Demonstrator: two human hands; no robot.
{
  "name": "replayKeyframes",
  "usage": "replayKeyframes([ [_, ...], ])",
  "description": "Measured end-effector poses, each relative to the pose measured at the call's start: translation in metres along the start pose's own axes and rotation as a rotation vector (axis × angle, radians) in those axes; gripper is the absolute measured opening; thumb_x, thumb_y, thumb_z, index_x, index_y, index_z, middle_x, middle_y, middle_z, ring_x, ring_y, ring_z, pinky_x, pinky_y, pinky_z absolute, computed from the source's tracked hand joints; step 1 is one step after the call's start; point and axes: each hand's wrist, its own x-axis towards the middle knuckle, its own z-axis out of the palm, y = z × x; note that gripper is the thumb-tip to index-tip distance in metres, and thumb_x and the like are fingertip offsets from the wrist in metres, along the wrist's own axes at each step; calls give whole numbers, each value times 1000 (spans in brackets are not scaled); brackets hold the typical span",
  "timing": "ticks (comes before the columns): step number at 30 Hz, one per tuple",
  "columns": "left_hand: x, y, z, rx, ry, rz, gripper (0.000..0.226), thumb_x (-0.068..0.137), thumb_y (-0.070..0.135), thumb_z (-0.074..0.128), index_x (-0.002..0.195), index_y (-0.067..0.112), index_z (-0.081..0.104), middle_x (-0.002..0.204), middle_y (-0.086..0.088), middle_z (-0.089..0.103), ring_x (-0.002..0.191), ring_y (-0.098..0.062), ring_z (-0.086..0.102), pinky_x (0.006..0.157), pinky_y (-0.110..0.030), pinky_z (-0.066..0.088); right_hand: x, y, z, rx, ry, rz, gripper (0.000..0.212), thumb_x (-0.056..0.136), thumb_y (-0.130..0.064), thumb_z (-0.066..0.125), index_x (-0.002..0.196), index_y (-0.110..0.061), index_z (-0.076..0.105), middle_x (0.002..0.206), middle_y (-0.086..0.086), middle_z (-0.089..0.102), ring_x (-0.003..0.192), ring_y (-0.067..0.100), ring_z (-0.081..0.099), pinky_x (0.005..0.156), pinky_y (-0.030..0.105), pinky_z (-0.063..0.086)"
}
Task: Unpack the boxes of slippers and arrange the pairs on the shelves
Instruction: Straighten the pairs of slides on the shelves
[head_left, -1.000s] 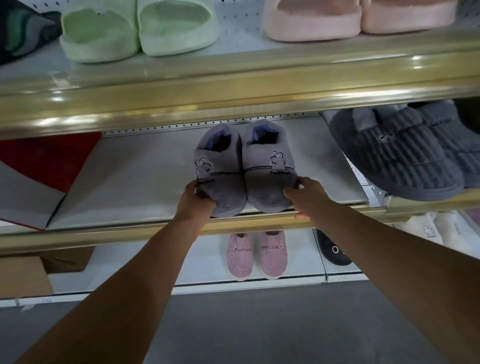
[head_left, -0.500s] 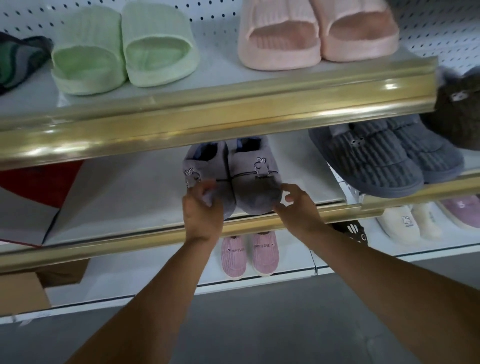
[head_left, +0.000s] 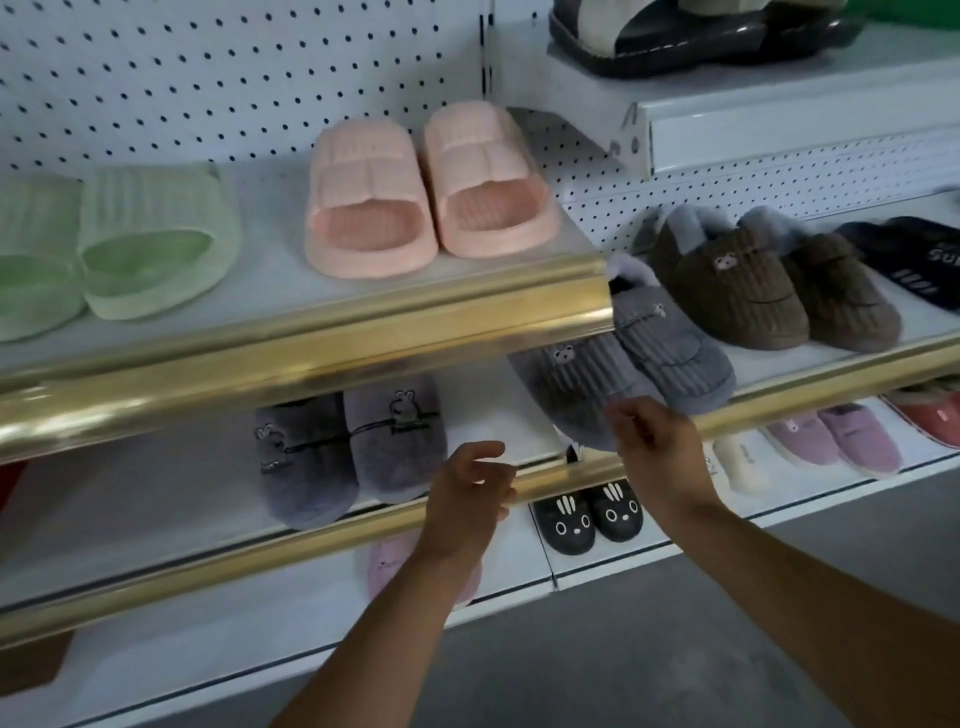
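A: The purple pair (head_left: 348, 457) sits toes-out on the middle shelf (head_left: 467, 436), its toes just over the gold rail (head_left: 291, 551), the two slippers touching side by side. Neither hand is on it.

B: And the hands?

A: The left hand (head_left: 470, 493) hovers in front of the rail just right of that pair, fingers loosely curled, holding nothing. The right hand (head_left: 657, 449) is up by the toe of the grey pair (head_left: 623, 374), which lies across the join between the two shelf bays. Motion blur hides the fingertips; whether they touch the grey slipper or only come near it, I cannot tell.

B: Which step is this, then?

A: By my reading, the purple pair is placed and the tidying turns to the grey pair, which sits askew, one slipper angled over the other.

B: What would the next move call for?

A: Probably a grip on both grey toes and a small turn to square them to the rail, without nudging the brown pair (head_left: 769, 291) just behind.

B: The surroundings?

A: Pink slides (head_left: 426, 192) and green slides (head_left: 109, 249) above; black bunny slippers (head_left: 589, 514) and lilac ones (head_left: 836, 439) below. No box shows clearly.
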Motion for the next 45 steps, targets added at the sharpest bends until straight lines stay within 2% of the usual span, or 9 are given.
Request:
replayKeyframes([
  [6, 22, 9, 87, 117, 46, -2, 71, 84, 24, 77, 143, 22, 38, 135, -6, 47, 117, -26, 58, 95, -39, 50, 63, 46, -68, 37, 243, 173, 22, 89, -14, 59, 110, -12, 64, 101, 11, 65, 88, 26, 59, 75, 30, 44],
  [10, 39, 12, 124, 165, 105, -15, 113, 69, 41, 87, 154, 24, 15, 153, -7, 33, 138, -27, 40, 111, -42, 39, 109, 81, -96, 46, 134, 489, 47, 88, -33, 63, 129, -11, 52, 120, 15, 59, 99, 31, 58, 81, 37, 46],
  [14, 56, 15, 147, 258, 201, 21, 135, 30, 67, 86, 145, 28, 27, 143, -3, 47, 130, -27, 49, 108, -48, 43, 139, 83, -99, 33, -118, 581, 27, 91, -31, 59, 89, -4, 60, 94, 14, 56, 81, 25, 53, 76, 39, 51],
  [18, 70, 15, 161, 397, 287, -10, 128, 47, 50, 92, 149, 23, 21, 144, -9, 37, 133, -31, 41, 110, -47, 40, 152, 86, -95, 180, -164, 672, 30, 85, -18, 68, 102, 2, 55, 76, 16, 51, 56, 21, 44, 46, 26, 34],
  [21, 79, 13, 165, 483, 315, 1, 121, 55, 43, 91, 151, 25, 19, 144, -10, 34, 133, -32, 39, 109, -45, 40, 157, 93, -99, 172, -158, 665, 21, 86, -14, 66, 92, 3, 55, 69, 15, 49, 48, 19, 41, 45, 27, 34],
  [25, 93, 16, 169, 480, 292, 63, 120, 40, 47, 86, 146, 30, 30, 138, -4, 43, 129, -26, 45, 105, -44, 47, 162, 103, -102, 144, -159, 620, 20, 87, -17, 61, 97, -12, 45, 89, 17, 54, 40, 20, 47, 49, 32, 48],
  [32, 115, 28, 173, 394, 294, -48, 115, 36, 49, 76, 143, 29, 37, 132, -3, 53, 121, -29, 55, 100, -46, 51, 172, 103, -107, 283, -195, 659, 15, 91, -4, 56, 82, -12, 47, 95, 15, 52, 60, 22, 49, 53, 39, 53],
  [39, 122, 29, 169, 383, 340, -50, 109, 45, 46, 76, 144, 26, 36, 131, -4, 53, 118, -29, 55, 101, -46, 49, 181, 99, -98, 408, -264, 726, 22, 92, 4, 52, 109, -10, 51, 94, 18, 56, 68, 25, 59, 67, 49, 59],
  [45, 137, 37, 168, 402, 336, -40, 116, 37, 51, 74, 143, 22, 39, 131, -7, 53, 117, -30, 56, 101, -44, 49, 193, 95, -92, 410, -284, 737, 39, 93, 3, 51, 129, -12, 48, 101, 21, 62, 76, 33, 67, 57, 43, 60],
])
